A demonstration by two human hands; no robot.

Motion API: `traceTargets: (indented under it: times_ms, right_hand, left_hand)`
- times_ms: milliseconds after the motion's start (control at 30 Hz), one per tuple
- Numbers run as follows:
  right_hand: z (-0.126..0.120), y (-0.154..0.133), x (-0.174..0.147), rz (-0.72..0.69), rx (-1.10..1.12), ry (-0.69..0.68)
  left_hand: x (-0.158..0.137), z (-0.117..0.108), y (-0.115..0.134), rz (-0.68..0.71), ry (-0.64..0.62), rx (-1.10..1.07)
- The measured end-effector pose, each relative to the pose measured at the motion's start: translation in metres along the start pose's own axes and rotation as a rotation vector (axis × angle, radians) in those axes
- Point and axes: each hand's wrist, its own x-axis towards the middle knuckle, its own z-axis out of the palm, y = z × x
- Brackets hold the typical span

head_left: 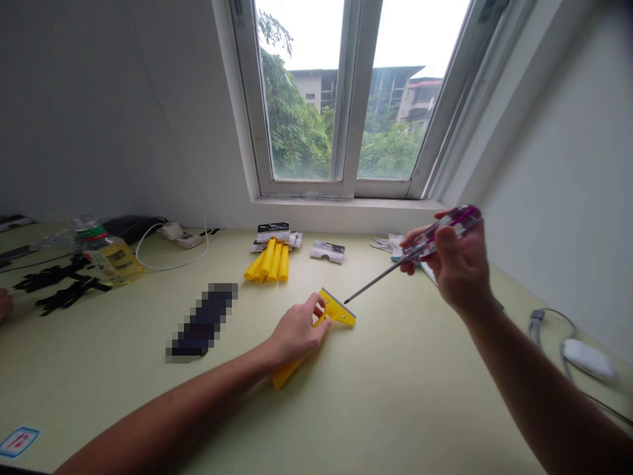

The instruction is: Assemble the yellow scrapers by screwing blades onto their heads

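Note:
On the pale green table lies a yellow scraper [341,313] with a wide head, a thin metal edge and small screws. My left hand [299,333] is closed round its neck, hiding part of the handle, whose end shows below the wrist. My right hand [457,264] grips a screwdriver [378,280] by its clear and purple handle, held above the table. The shaft slants down to the left, and its tip is close to the scraper's head; whether it touches I cannot tell.
Several yellow handles [270,262] with black-and-white labels lie toward the window, beside a loose label card [327,252]. A pixelated dark object [202,322] is at left. Farther left are a bottle of yellow liquid [111,254], black gloves [72,280] and another person's hand [6,303]. A white mouse [588,359] sits at right.

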Motion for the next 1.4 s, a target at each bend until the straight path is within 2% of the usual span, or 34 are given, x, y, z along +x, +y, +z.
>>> traceTargets:
  times_ms: [133, 367, 533, 900, 1000, 1100, 1200, 1300, 1400]
  right_hand:
    - [0.011, 0.010, -0.004, 0.081, -0.097, -0.029]
    - [0.025, 0.029, -0.012, 0.136, -0.152, -0.112]
    - [0.025, 0.038, -0.012, 0.143, -0.138, -0.140]
    - [0.023, 0.037, -0.011, 0.147, -0.127, -0.143]
    - [0.023, 0.034, -0.011, 0.150, -0.136, -0.194]
    - [0.022, 0.028, -0.009, 0.139, -0.170, -0.308]
    - [0.024, 0.018, -0.001, 0.123, -0.379, -0.356]
    - [0.031, 0.009, 0.009, 0.049, -0.680, -0.301]
    - [0.041, 0.006, 0.018, -0.045, -0.792, -0.221]
  left_hand:
    - [-0.003, -0.002, 0.000, 0.151, -0.043, 0.225]
    - [-0.001, -0.003, 0.002, 0.246, -0.166, 0.222]
    - [0.000, -0.003, 0.001, 0.248, -0.178, 0.182]
    - [0.000, -0.003, 0.000, 0.227, -0.184, 0.119]
    - [0.000, -0.002, -0.002, 0.232, -0.184, 0.103]
    - [0.000, -0.001, -0.003, 0.258, -0.185, 0.117]
    - [0.004, -0.001, -0.003, 0.317, -0.201, 0.191]
    - [0.015, -0.003, -0.003, 0.390, -0.215, 0.304]
    - [0.027, -0.006, -0.003, 0.428, -0.186, 0.366]
